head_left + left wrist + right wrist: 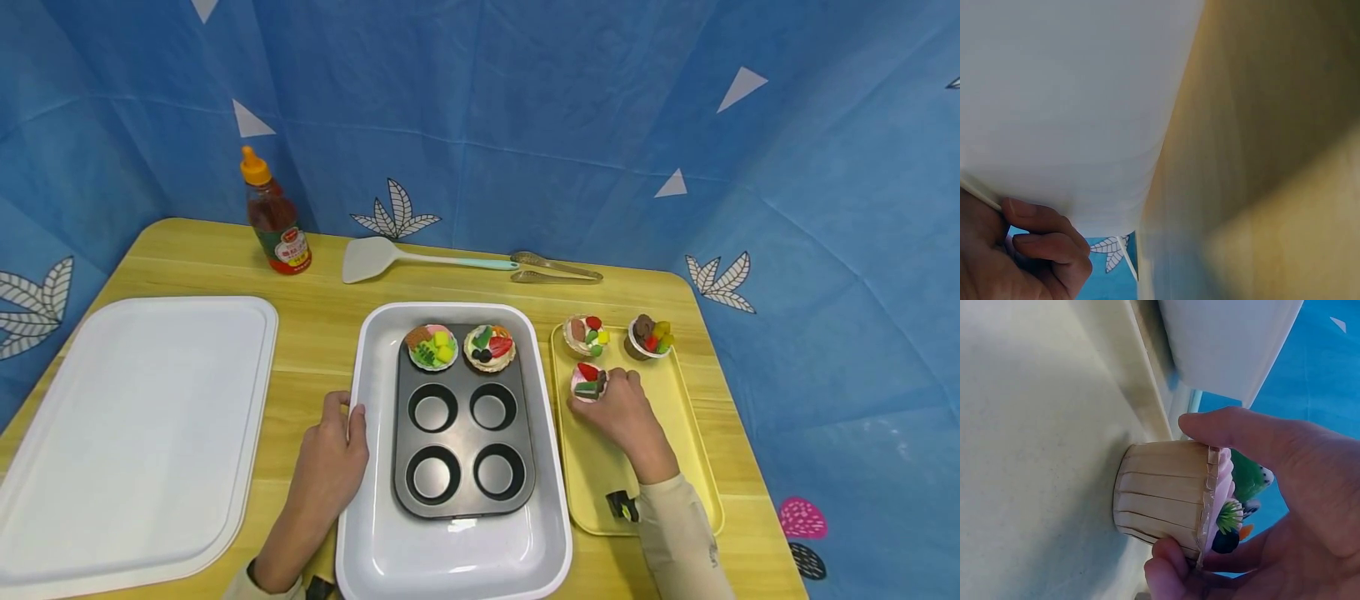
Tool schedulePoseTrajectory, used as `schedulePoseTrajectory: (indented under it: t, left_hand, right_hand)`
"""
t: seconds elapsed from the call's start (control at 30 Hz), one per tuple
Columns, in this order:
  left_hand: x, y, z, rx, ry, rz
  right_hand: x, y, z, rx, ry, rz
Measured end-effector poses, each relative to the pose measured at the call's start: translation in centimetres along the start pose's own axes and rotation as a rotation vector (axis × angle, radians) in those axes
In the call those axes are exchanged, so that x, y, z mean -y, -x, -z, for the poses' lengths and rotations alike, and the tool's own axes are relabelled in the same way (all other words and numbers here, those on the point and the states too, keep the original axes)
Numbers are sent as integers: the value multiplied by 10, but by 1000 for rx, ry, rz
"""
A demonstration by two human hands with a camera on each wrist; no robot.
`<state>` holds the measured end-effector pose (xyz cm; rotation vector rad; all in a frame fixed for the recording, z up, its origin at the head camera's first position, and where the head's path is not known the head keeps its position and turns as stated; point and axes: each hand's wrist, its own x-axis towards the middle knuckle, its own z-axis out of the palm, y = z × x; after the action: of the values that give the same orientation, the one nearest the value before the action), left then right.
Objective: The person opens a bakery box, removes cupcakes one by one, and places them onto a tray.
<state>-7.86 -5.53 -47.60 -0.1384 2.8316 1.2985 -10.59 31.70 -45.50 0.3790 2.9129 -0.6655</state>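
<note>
My right hand pinches a toy cupcake with pink frosting over the yellow tray. In the right wrist view, the thumb and fingers are at opposite sides of its pleated paper cup, near the tray surface. My left hand grips the left rim of a white tub, its fingers curled against the outer wall in the left wrist view. Inside the tub lies a dark muffin pan. Two topped cupcakes, one green-trimmed and one cream-coloured, fill its far cups.
Two more cupcakes, one pale and one chocolate, stand at the yellow tray's far end. A white tray lies at left. Behind are a sauce bottle, a spatula and tongs, before a blue curtain.
</note>
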Motion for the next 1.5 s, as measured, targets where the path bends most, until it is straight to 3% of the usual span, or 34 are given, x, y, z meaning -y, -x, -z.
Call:
schedulePoseTrajectory:
  t: [0.4,0.53,0.7,0.9,1.03,1.23,1.5]
  left_hand:
    - [0,0,1,4,7,4]
    - [-1,0,2,1,-3,-6]
    - [-1,1,2,7,-4,-5]
    - [-1,1,3,9,6,0]
    - [-1,1,3,12,9,1]
    - [0,1,3,6,9,-4]
    - [0,1,2,1,5,-6]
  right_hand:
    - [7,9,13,70,69,-36]
    - [13,15,25,18,48,-29]
    - [28,24,40,-70,48,35]
    - [54,31,51,-99,34,104]
    - [73,30,45,-85,22,162]
    - [99,20,24,3,31,245]
    - [121,5,6,70,-7,277]
